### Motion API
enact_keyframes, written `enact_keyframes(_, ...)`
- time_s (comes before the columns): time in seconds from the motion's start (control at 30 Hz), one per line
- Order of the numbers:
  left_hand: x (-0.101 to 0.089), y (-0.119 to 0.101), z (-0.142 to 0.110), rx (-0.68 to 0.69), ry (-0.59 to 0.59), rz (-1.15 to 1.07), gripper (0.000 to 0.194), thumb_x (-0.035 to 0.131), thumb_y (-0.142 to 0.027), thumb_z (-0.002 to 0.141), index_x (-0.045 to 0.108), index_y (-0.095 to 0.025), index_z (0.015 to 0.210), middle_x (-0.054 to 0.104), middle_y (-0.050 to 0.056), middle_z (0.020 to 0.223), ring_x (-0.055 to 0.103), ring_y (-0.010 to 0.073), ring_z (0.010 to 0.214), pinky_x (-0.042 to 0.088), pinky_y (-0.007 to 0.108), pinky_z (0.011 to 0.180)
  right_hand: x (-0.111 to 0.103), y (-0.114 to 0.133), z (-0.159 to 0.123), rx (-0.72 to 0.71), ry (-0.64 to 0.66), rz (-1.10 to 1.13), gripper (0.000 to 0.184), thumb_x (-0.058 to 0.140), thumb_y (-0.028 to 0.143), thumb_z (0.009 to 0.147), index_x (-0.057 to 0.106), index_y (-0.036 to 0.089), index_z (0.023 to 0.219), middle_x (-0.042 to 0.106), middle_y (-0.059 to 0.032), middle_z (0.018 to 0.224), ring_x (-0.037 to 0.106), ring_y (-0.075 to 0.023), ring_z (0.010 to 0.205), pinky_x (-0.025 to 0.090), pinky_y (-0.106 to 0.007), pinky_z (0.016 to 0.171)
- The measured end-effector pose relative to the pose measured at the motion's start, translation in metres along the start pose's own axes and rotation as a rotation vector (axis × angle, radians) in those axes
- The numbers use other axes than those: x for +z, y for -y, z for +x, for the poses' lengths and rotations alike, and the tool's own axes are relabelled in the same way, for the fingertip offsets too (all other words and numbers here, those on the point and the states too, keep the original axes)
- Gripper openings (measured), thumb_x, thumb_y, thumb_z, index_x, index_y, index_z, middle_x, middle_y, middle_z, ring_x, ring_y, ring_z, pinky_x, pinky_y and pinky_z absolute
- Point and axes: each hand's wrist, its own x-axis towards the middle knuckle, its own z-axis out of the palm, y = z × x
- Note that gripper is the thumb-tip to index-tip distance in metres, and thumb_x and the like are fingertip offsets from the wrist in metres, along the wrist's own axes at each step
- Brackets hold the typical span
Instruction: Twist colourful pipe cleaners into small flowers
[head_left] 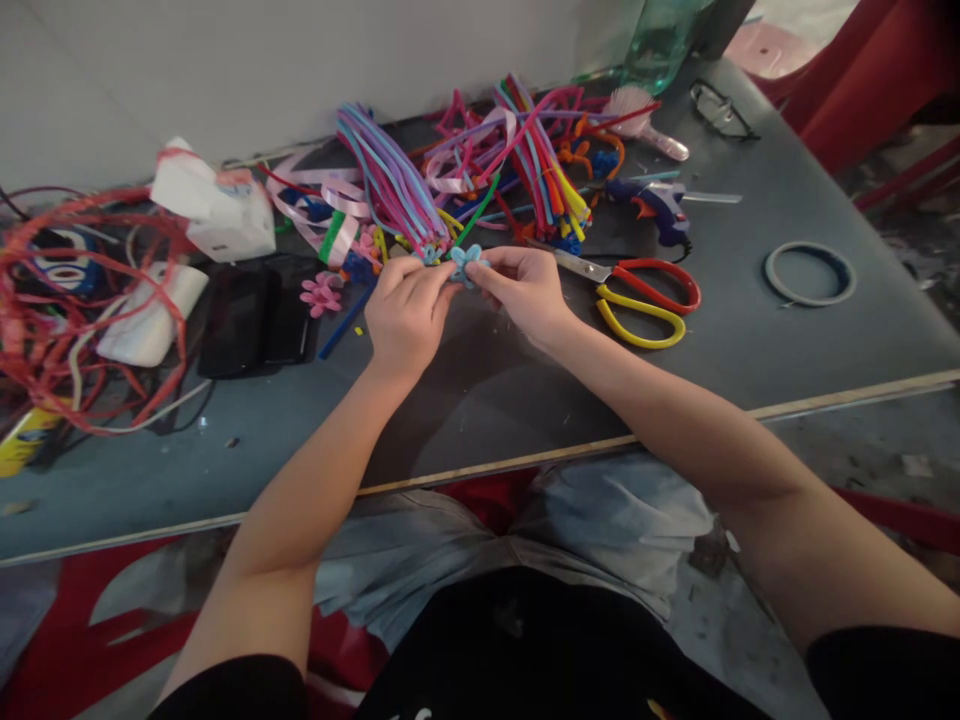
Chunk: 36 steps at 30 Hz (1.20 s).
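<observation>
A small light-blue pipe-cleaner flower is pinched between my two hands, just above the table. My left hand is closed with its fingertips on the flower's left side. From the right, the thumb and fingers of my right hand grip its petals. Behind my hands lie a bundle of purple, pink and blue pipe cleaners and a multicoloured bundle. A pink pipe-cleaner flower rests left of my left hand. Scissors with red and yellow handles lie right of my right hand.
A purple glue gun, a pink hairbrush and a grey tape ring are on the right. At left are dark phones, a white box and tangled red strapping. The table's front edge runs below my forearms.
</observation>
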Motion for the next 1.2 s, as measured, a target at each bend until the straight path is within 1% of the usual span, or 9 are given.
enact_keyframes(0.17, 0.005, 0.006, -0.001, 0.059, 0.007, 0.027, 0.039, 0.045, -0.047, 0.105, 0.072, -0.02, 0.113, 0.077, 0.01, 0.097, 0.071, 0.0258, 0.105, 0.053, 0.043, 0.1, 0.003, 0.002, -0.002, 0.024, 0.0, 0.011, 0.05, 0.079, 0.065, 0.077, 0.07, 0.016, 0.084, 0.058, 0.0029, 0.062, 0.048, -0.0057, 0.054, 0.039, -0.018, 0.047)
enact_keyframes(0.27, 0.007, 0.006, -0.001, 0.059, 0.014, 0.005, 0.041, 0.044, -0.049, 0.105, 0.072, -0.02, 0.111, 0.076, 0.01, 0.098, 0.071, 0.026, 0.106, 0.054, 0.044, 0.099, 0.003, 0.001, -0.003, 0.034, 0.002, 0.017, 0.049, 0.078, 0.064, 0.078, 0.07, 0.016, 0.085, 0.058, 0.0029, 0.063, 0.049, -0.0061, 0.055, 0.039, -0.018, 0.047)
enact_keyframes(0.4, 0.009, 0.004, 0.0, 0.034, -0.013, -0.021, 0.04, 0.046, -0.049, 0.105, 0.074, -0.02, 0.106, 0.076, 0.009, 0.095, 0.071, 0.0245, 0.102, 0.055, 0.042, 0.097, 0.003, -0.001, -0.004, 0.035, 0.002, 0.015, 0.048, 0.077, 0.063, 0.08, 0.07, 0.016, 0.086, 0.057, 0.0033, 0.062, 0.048, -0.0058, 0.054, 0.039, -0.018, 0.046)
enact_keyframes(0.5, 0.007, 0.001, 0.002, -0.015, -0.018, -0.069, 0.037, 0.051, -0.048, 0.104, 0.075, -0.021, 0.104, 0.074, 0.007, 0.093, 0.07, 0.0231, 0.099, 0.057, 0.041, 0.096, 0.001, -0.002, -0.003, 0.02, -0.009, 0.005, 0.047, 0.077, 0.062, 0.081, 0.069, 0.016, 0.086, 0.056, 0.0037, 0.062, 0.047, -0.0052, 0.053, 0.037, -0.018, 0.045)
enact_keyframes(0.63, 0.001, 0.0, 0.005, -0.169, -0.013, -0.182, 0.032, 0.063, -0.051, 0.097, 0.076, -0.022, 0.099, 0.071, 0.005, 0.095, 0.069, 0.0195, 0.093, 0.058, 0.033, 0.084, -0.002, -0.003, 0.0, -0.032, -0.026, -0.027, 0.049, 0.076, 0.064, 0.081, 0.069, 0.016, 0.086, 0.057, 0.0031, 0.064, 0.049, -0.0054, 0.054, 0.038, -0.017, 0.045)
enact_keyframes(0.77, 0.003, 0.001, 0.006, -0.3, 0.024, -0.351, 0.032, 0.065, -0.051, 0.096, 0.076, -0.021, 0.092, 0.071, 0.005, 0.091, 0.069, 0.0174, 0.087, 0.056, 0.028, 0.074, -0.001, -0.002, 0.001, -0.079, -0.042, -0.049, 0.052, 0.074, 0.067, 0.079, 0.069, 0.016, 0.087, 0.062, 0.0005, 0.071, 0.059, -0.0077, 0.065, 0.046, -0.017, 0.053)
enact_keyframes(0.9, 0.009, -0.001, 0.007, -0.383, 0.051, -0.463, 0.036, 0.064, -0.054, 0.095, 0.075, -0.02, 0.092, 0.074, 0.004, 0.087, 0.07, 0.0167, 0.084, 0.055, 0.027, 0.074, 0.0, 0.0, -0.001, -0.093, -0.046, -0.076, 0.051, 0.074, 0.066, 0.08, 0.069, 0.015, 0.087, 0.065, -0.001, 0.075, 0.063, -0.0095, 0.072, 0.051, -0.018, 0.059)
enact_keyframes(1.03, 0.008, -0.004, 0.008, -0.42, 0.105, -0.55, 0.044, 0.059, -0.06, 0.096, 0.073, -0.02, 0.085, 0.075, 0.003, 0.08, 0.07, 0.0163, 0.078, 0.056, 0.028, 0.075, -0.001, -0.001, -0.001, -0.13, -0.052, -0.085, 0.051, 0.074, 0.065, 0.08, 0.07, 0.015, 0.087, 0.066, -0.0016, 0.077, 0.064, -0.0103, 0.075, 0.054, -0.02, 0.064)
enact_keyframes(1.2, 0.009, -0.002, 0.007, -0.393, 0.07, -0.564, 0.046, 0.061, -0.065, 0.093, 0.073, -0.021, 0.086, 0.071, 0.002, 0.076, 0.068, 0.0166, 0.076, 0.057, 0.03, 0.077, 0.0, -0.001, -0.002, -0.145, -0.044, -0.076, 0.055, 0.075, 0.069, 0.077, 0.071, 0.015, 0.087, 0.066, -0.0013, 0.077, 0.063, -0.0102, 0.074, 0.054, -0.022, 0.065)
